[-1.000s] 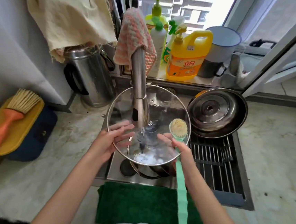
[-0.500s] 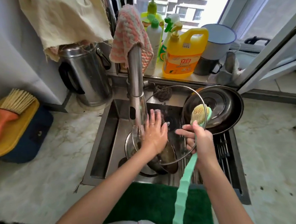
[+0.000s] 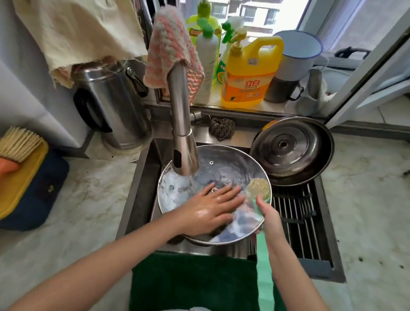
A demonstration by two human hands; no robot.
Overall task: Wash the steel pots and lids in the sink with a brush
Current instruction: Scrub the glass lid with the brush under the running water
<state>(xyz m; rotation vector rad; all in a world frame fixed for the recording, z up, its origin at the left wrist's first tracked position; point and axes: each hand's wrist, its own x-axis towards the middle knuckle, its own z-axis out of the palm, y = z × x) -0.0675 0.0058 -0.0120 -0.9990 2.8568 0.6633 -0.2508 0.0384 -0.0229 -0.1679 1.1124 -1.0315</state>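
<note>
Now, over the sink (image 3: pixel 137 187), a round lid (image 3: pixel 224 163) sits under the running faucet (image 3: pixel 183 132); the left hand (image 3: pixel 211 209) lies flat on it, fingers straight, while the right hand (image 3: pixel 270 216) grips the green brush (image 3: pixel 264 275) at its right rim.

- The yellow detergent jug (image 3: pixel 251 75) on the far window sill (image 3: pixel 282 110) carries an orange label (image 3: pixel 248 87). On it the brand 立白 stands in white characters on a red patch (the only words that read cleanly).
- Below the brand, on the same label, run smaller pale characters, too blurred to read.
- A small white sticker (image 3: pixel 252 61) high on the jug's shoulder bears dark print, too small to make out.
- The white pump bottle (image 3: pixel 205 55) just left of the jug has faint grey writing on its side, illegible.
- The green spray bottle (image 3: pixel 220 69) between them shows a printed label, mostly hidden.
</note>
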